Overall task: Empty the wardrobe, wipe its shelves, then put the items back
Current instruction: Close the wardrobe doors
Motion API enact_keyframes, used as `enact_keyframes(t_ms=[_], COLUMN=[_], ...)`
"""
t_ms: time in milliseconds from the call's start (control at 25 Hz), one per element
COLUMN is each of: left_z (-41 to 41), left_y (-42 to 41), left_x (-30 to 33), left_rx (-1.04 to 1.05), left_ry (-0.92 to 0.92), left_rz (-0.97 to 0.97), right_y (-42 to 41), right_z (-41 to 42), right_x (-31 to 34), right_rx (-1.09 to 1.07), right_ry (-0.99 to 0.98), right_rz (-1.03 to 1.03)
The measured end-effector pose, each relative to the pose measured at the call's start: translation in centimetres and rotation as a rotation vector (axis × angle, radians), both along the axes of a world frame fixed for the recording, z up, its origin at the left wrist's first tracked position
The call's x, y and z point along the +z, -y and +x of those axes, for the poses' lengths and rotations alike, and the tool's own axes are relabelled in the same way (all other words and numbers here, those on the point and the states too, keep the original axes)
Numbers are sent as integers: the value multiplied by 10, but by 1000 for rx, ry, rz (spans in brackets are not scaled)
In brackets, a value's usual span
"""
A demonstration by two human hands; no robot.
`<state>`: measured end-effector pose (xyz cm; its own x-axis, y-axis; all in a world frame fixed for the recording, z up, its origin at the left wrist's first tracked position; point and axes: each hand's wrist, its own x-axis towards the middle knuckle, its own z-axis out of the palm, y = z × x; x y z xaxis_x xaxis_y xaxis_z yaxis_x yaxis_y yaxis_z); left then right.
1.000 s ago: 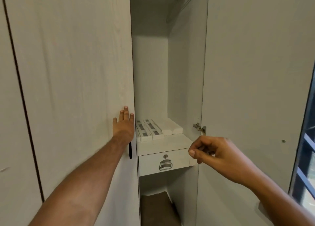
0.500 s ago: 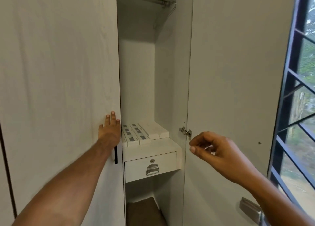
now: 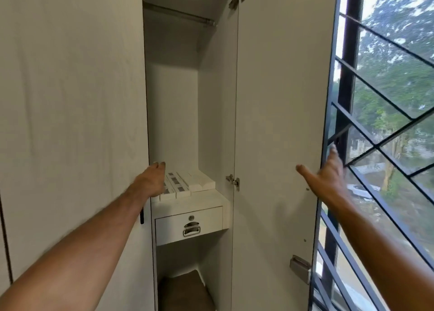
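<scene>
Inside the wardrobe [image 3: 173, 113], white boxes [image 3: 187, 184] lie on the shelf [image 3: 209, 199] above the drawer [image 3: 187, 226]. Left hand [image 3: 150, 181] reaches them, right hand [image 3: 326, 179] splayed against the door [image 3: 277, 123]; both grips wide, holding nothing. Best lift boxes one at a time.

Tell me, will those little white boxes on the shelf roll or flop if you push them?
Probably not. The white boxes look flat-sided and stiff, lying side by side on the shelf, so they would likely slide, not roll. They look small, so probably light.
</scene>
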<state>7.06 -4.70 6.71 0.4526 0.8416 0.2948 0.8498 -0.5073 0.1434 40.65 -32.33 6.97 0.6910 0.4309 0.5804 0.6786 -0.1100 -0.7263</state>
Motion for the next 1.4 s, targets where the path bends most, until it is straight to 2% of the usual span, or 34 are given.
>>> enact_keyframes(t_ms=[120, 360, 560, 800, 1000, 1080, 1240, 1400], left_z=[0, -21, -42, -48, -49, -55, -75, -90], left_y=[25, 62, 84, 72, 35, 15, -24, -62], left_x=[5, 8, -6, -8, -7, -7, -3, -8], left_rx=[-7, 61, 122, 159, 182, 218, 271, 276], left_ry=[30, 49, 39, -10, -81, -138, -239, -269], left_rz=[16, 49, -7, -10, 0, 66, 182, 222], right_y=[-8, -9, 4, -5, -65, -101, -178, -241], right_z=[5, 19, 4, -47, -82, -103, -142, -168], right_x=[3, 11, 7, -18, -33, -37, -44, -50], right_rx=[55, 31, 104, 382, 617, 700, 707, 587], right_ry=[-18, -172, -127, 105, 387, 481, 644, 713], right_rz=[-73, -7, 57, 120, -5, -68, -131, -191])
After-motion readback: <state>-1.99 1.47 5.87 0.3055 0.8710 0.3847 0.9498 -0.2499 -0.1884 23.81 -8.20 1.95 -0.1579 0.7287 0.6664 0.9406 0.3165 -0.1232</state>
